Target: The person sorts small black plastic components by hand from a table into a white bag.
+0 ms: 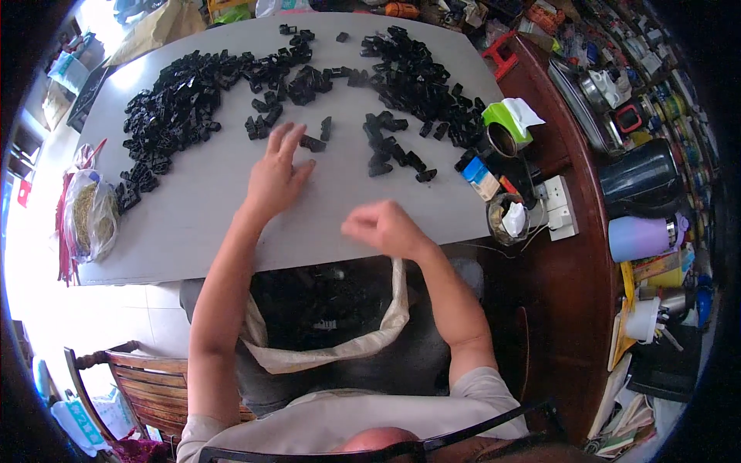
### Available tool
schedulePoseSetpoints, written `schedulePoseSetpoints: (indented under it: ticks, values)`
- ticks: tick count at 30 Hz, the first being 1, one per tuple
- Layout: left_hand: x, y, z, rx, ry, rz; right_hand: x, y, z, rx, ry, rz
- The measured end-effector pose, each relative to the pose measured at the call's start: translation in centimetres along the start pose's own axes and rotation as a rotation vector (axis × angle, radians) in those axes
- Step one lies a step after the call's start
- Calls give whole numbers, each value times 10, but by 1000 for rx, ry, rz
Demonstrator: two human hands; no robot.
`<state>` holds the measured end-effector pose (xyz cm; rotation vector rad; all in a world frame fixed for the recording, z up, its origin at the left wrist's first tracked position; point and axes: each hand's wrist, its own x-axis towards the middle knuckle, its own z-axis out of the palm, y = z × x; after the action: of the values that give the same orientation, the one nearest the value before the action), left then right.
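My left hand [274, 177] is over the table with its fingers stretched and the thumb apart, holding nothing. Just beyond its fingertips lie a few small black plastic parts [312, 143]. Closer to the table's front edge, my right hand [388, 229] is closed, fingers curled against the thumb; whatever may be in it is hidden. A large heap of the same black parts [174, 108] covers the left side, and another heap [417, 77] spreads at the far right. A smaller loose group [394, 147] lies ahead of my right hand. Below the edge, an open pale sack [332, 355] on my lap contains dark pieces.
On the right edge stand a green tissue box [505, 119], a dark cup [502, 140], a jar with white tissue [509, 218] and a white power strip [559, 207]. A plastic bag [91, 216] hangs at the left edge. A wooden chair [147, 386] is at lower left.
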<state>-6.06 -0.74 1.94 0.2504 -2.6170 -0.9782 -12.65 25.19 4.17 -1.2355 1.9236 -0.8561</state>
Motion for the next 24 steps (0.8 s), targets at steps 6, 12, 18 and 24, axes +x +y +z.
schedulePoseSetpoints:
  ticks: [6, 12, 18, 24]
  values:
    - [11, 2, 10, 190, 27, 96, 21, 34, -5, -700, 1053, -50]
    - [5, -7, 6, 84, -5, 41, 23, 41, 2, -560, 920, 60]
    - [-11, 1, 7, 43, -53, 70, 15, 36, 6, -496, 875, 49]
    - [-42, 28, 9, -84, -120, 62, 12, 40, 5, 39, 927, -30]
